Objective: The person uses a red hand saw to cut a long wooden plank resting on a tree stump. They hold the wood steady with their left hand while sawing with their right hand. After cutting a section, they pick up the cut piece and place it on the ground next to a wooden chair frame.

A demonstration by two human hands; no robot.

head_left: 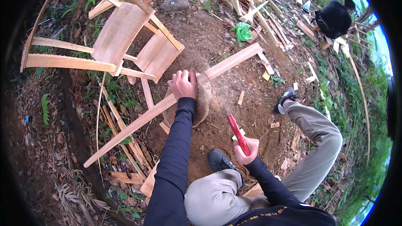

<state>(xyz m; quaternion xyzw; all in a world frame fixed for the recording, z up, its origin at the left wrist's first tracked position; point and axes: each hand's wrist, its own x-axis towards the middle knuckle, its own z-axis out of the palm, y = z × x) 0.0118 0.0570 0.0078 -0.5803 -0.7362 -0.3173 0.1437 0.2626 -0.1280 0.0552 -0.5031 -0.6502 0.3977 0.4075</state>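
Observation:
My left hand (183, 84) is closed over a long, narrow wooden plank (134, 127). The plank lies slantwise across a rounded stump-like block (203, 109), its far end up to the right and its near end down to the left. A dark crosswise line marks the plank just right of my fingers. My right hand (247, 151) grips the red handle of what looks like a saw (238, 134), held apart from the plank. Its thin blade is seen almost edge-on and points away from me, so its teeth cannot be made out.
Wooden frames with broad panels (121, 33), chair-like, stand at the upper left. Long strips (268, 21) and offcuts lie at the upper right, beside a green plastic bag (242, 31). A grey stone (175, 2) sits farther off. Another person (333, 19) in dark clothing is at the far right.

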